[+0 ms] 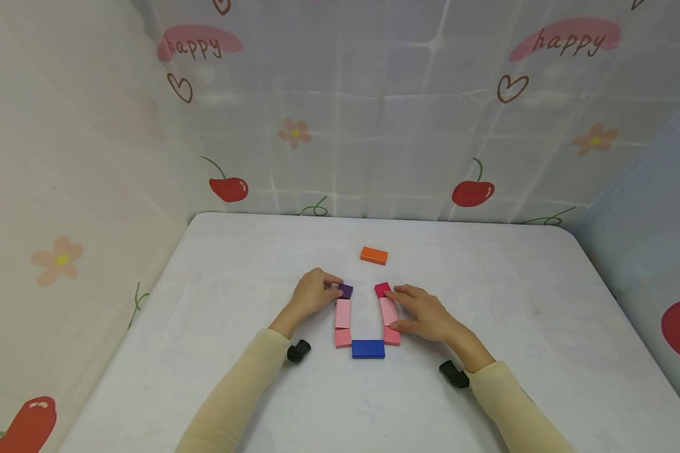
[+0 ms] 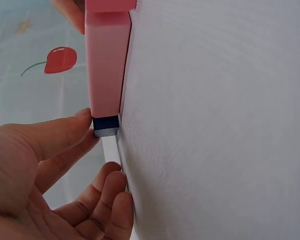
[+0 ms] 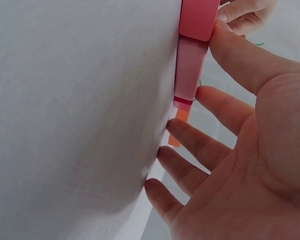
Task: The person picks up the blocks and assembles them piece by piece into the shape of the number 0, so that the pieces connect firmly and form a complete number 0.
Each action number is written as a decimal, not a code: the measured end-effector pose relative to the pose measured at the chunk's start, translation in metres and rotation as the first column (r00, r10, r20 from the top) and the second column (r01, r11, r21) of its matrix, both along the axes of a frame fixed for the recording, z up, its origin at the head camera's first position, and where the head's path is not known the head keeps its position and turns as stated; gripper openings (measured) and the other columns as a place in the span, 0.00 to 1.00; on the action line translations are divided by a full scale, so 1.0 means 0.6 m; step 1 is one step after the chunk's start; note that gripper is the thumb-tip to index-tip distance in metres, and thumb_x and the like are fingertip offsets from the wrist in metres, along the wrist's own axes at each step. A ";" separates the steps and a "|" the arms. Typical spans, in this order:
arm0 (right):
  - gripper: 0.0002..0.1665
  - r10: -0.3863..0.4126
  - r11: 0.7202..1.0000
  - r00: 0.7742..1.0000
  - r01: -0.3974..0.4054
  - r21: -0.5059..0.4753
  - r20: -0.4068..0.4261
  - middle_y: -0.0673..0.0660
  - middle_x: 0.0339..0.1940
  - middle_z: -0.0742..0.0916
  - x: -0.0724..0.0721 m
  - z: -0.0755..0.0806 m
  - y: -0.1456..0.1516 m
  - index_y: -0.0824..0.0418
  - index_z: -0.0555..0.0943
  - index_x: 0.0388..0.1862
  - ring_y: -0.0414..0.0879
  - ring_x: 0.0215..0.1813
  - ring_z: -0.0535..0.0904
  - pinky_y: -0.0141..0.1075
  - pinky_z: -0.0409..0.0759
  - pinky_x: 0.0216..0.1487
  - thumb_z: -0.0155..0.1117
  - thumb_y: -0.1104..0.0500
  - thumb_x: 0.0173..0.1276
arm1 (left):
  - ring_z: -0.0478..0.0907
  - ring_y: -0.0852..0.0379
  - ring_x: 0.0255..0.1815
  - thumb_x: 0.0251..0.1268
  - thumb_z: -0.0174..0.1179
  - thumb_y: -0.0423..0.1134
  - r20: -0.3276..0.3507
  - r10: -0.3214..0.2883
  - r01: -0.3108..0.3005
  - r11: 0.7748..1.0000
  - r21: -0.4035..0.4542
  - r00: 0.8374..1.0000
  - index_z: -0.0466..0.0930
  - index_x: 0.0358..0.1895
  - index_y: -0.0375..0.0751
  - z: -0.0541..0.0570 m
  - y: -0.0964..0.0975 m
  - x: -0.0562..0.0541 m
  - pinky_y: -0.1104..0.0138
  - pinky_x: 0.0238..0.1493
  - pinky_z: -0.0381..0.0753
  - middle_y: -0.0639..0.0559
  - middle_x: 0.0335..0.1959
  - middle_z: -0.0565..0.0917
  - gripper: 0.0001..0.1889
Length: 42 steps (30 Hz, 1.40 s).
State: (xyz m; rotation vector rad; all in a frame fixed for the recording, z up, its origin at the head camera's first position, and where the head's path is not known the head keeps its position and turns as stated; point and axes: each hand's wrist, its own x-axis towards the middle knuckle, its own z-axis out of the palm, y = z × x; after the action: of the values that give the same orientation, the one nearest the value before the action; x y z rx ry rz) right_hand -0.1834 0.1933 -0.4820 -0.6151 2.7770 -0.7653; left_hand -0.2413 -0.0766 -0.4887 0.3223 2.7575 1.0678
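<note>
My left hand [image 1: 313, 291] pinches a dark purple block [image 1: 345, 291] between thumb and index finger at the far end of the left row. The same block [image 2: 106, 123] looks nearly black in the left wrist view. Below it in that row lie a light pink block [image 1: 342, 313] and a darker pink block [image 1: 342, 338]. My right hand [image 1: 427, 314] rests along the right row with fingers spread and fairly straight. Its fingertips touch or nearly touch a crimson block [image 1: 382, 289], a light pink block [image 1: 388, 311] and a coral pink block [image 1: 392, 336].
A blue block [image 1: 368, 349] lies crosswise between the near ends of both rows. Beyond the far ends, an orange block [image 1: 374, 255] lies apart on the white table [image 1: 476, 264]. A printed curtain [image 1: 368, 126] hangs behind the table's back edge.
</note>
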 end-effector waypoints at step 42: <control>0.39 -0.007 1.000 1.000 0.007 -0.002 0.010 0.65 0.71 0.71 0.000 -0.002 0.001 0.54 0.70 0.71 0.66 0.73 0.61 0.68 0.60 0.67 0.70 0.50 0.62 | 0.76 0.50 0.45 0.62 0.67 0.41 -0.112 -0.087 0.085 0.996 -0.021 0.990 0.81 0.59 0.44 0.004 -0.006 0.018 0.60 0.46 0.77 0.43 0.47 0.80 0.22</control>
State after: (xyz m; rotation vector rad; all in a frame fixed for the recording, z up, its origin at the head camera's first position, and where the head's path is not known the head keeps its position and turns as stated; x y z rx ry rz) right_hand -0.1833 0.1942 -0.4835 -0.6007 2.7708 -0.7709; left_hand -0.2307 -0.0799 -0.4863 0.5093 2.8197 1.0355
